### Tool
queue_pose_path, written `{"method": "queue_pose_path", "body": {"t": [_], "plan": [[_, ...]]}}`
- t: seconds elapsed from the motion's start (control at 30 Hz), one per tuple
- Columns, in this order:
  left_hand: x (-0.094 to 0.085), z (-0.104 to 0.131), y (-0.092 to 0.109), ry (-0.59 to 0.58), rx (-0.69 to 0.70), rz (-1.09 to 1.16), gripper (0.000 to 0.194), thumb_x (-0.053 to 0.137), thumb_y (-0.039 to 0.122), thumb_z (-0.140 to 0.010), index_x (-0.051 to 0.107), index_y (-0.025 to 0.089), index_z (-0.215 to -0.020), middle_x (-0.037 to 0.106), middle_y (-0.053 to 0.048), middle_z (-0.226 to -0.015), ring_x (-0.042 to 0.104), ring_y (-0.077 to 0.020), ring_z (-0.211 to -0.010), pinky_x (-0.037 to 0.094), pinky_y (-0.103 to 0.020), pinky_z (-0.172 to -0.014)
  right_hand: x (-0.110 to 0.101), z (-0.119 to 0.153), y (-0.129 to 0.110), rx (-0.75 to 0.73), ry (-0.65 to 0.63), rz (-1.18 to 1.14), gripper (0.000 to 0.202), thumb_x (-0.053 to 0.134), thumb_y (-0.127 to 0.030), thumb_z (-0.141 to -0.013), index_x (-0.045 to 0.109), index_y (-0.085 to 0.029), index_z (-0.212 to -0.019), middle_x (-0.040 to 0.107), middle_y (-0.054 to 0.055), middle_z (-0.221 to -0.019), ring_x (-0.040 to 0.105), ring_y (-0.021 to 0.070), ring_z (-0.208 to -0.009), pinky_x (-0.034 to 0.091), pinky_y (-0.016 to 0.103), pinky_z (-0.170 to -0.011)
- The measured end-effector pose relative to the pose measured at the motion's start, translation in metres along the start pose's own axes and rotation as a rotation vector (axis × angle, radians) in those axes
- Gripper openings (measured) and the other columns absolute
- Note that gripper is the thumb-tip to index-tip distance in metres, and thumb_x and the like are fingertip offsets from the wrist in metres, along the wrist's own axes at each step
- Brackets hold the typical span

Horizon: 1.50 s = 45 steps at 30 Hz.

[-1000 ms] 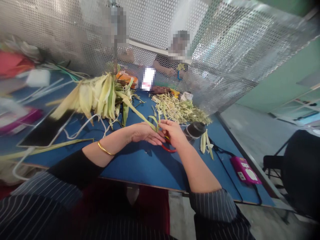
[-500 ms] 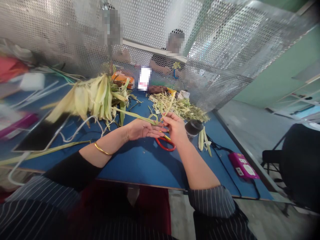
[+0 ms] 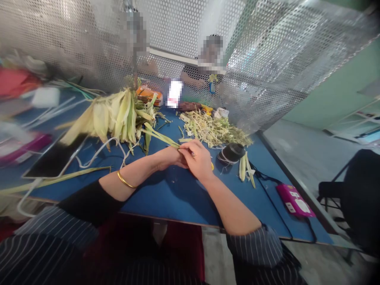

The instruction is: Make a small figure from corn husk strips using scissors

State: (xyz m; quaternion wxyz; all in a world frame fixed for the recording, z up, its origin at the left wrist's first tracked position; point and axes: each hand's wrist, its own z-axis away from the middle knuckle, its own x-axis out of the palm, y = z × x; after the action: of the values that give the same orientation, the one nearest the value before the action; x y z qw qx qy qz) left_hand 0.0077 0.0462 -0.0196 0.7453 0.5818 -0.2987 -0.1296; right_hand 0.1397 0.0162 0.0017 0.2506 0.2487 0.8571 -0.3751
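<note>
Above the blue table, my right hand pinches a corn husk strip between thumb and fingers. My left hand is closed on the same strip from below; its fingertips are hidden behind the right hand. The strip's loose, split end points up and left, towards the pile of corn husks. A short piece of husk shows just above the right hand. Behind that hand, a bit of yellow peeks out, from scissors mostly covered.
A heap of shredded husk lies at the back, with a black thread spool before it. Husk pieces and a magenta packet are right; a dark tablet and white cable left. Perforated mesh rises behind.
My right hand has moved left and down over my left hand's fingers, which were stretched out. The husk's upright end has dropped from view, and the red scissor handles are now covered.
</note>
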Motion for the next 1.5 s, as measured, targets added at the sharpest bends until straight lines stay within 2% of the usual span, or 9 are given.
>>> {"method": "queue_pose_path", "body": {"t": [0.2, 0.33, 0.47, 0.57, 0.7, 0.97, 1.1, 1.33, 1.5], "plan": [[0.000, 0.000, -0.005, 0.003, -0.040, -0.037, 0.015, 0.058, 0.004, -0.065, 0.064, 0.015, -0.074, 0.068, -0.002, -0.066, 0.065, -0.0154, -0.064, 0.054, -0.033, -0.073, 0.001, -0.001, 0.005, 0.042, -0.043, 0.005, 0.006, 0.055, -0.022, -0.082, 0.060, -0.022, -0.085, 0.060, 0.003, -0.087, 0.057, 0.0163, -0.078, 0.046, 0.028, -0.071], [0.001, 0.001, 0.002, -0.064, -0.092, -0.025, 0.013, 0.055, 0.012, -0.071, 0.066, 0.013, -0.078, 0.071, -0.007, -0.072, 0.066, -0.0173, -0.069, 0.053, -0.035, -0.077, -0.001, -0.002, 0.006, 0.114, -0.004, -0.072, 0.009, 0.050, -0.022, -0.083, 0.058, -0.021, -0.080, 0.063, 0.002, -0.081, 0.058, 0.0150, -0.073, 0.045, 0.028, -0.071], [0.003, 0.002, 0.009, -0.089, -0.121, 0.002, 0.013, 0.055, 0.014, -0.072, 0.065, 0.010, -0.079, 0.071, -0.010, -0.076, 0.067, -0.0188, -0.070, 0.052, -0.037, -0.080, -0.002, -0.003, 0.007, 0.197, 0.021, -0.185, 0.015, 0.049, -0.029, -0.085, 0.057, -0.021, -0.095, 0.066, 0.002, -0.084, 0.059, 0.0140, -0.068, 0.047, 0.029, -0.068], [0.006, 0.002, 0.006, -0.034, -0.109, -0.077, 0.014, 0.052, 0.012, -0.074, 0.065, 0.013, -0.080, 0.069, -0.007, -0.070, 0.066, -0.0178, -0.069, 0.052, -0.036, -0.076, 0.001, -0.002, 0.006, 0.094, -0.027, -0.108, 0.022, 0.055, -0.031, -0.084, 0.059, -0.023, -0.104, 0.065, 0.004, -0.094, 0.061, 0.0163, -0.077, 0.047, 0.031, -0.076], [0.009, 0.002, -0.001, -0.031, -0.116, -0.156, 0.014, 0.056, 0.006, -0.066, 0.065, 0.014, -0.072, 0.067, -0.005, -0.064, 0.065, -0.0175, -0.067, 0.052, -0.035, -0.075, 0.003, -0.002, 0.006, -0.036, -0.061, 0.051, 0.013, 0.052, -0.026, -0.086, 0.065, -0.023, -0.088, 0.063, 0.005, -0.091, 0.059, 0.0184, -0.088, 0.045, 0.032, -0.081], [-0.006, 0.002, 0.018, -0.223, -0.230, 0.188, 0.024, 0.049, 0.017, -0.070, 0.068, 0.007, -0.080, 0.072, -0.014, -0.086, 0.067, -0.0215, -0.085, 0.049, -0.036, -0.086, -0.009, -0.003, 0.008, 0.125, 0.150, -0.052, 0.011, 0.046, -0.028, -0.088, 0.055, -0.021, -0.085, 0.061, 0.002, -0.075, 0.058, 0.0160, -0.071, 0.047, 0.031, -0.071], [-0.015, 0.002, 0.026, -0.163, -0.216, 0.366, 0.023, 0.053, 0.024, -0.081, 0.066, 0.007, -0.090, 0.071, -0.012, -0.086, 0.067, -0.0168, -0.081, 0.049, -0.029, -0.082, -0.012, -0.001, 0.006, -0.087, 0.209, 0.085, 0.010, 0.047, -0.023, -0.087, 0.056, -0.022, -0.088, 0.064, 0.005, -0.085, 0.060, 0.0182, -0.083, 0.047, 0.034, -0.078], [-0.012, 0.006, 0.036, 0.034, -0.111, 0.328, 0.023, 0.044, 0.019, -0.090, 0.065, 0.009, -0.088, 0.069, -0.007, -0.075, 0.063, -0.0092, -0.066, 0.049, -0.020, -0.067, -0.019, 0.001, 0.004, -0.519, -0.061, 0.294, 0.021, 0.048, -0.018, -0.086, 0.061, -0.025, -0.102, 0.068, 0.006, -0.102, 0.062, 0.0188, -0.097, 0.046, 0.038, -0.086], [-0.014, 0.005, 0.037, 0.136, -0.073, 0.304, 0.026, 0.042, 0.020, -0.091, 0.065, 0.008, -0.090, 0.070, -0.012, -0.087, 0.065, -0.0131, -0.074, 0.050, -0.022, -0.066, -0.017, -0.002, -0.005, -0.608, -0.336, 0.350, 0.023, 0.045, -0.017, -0.088, 0.062, -0.023, -0.102, 0.067, 0.006, -0.104, 0.058, 0.0196, -0.103, 0.041, 0.039, -0.093]]}}
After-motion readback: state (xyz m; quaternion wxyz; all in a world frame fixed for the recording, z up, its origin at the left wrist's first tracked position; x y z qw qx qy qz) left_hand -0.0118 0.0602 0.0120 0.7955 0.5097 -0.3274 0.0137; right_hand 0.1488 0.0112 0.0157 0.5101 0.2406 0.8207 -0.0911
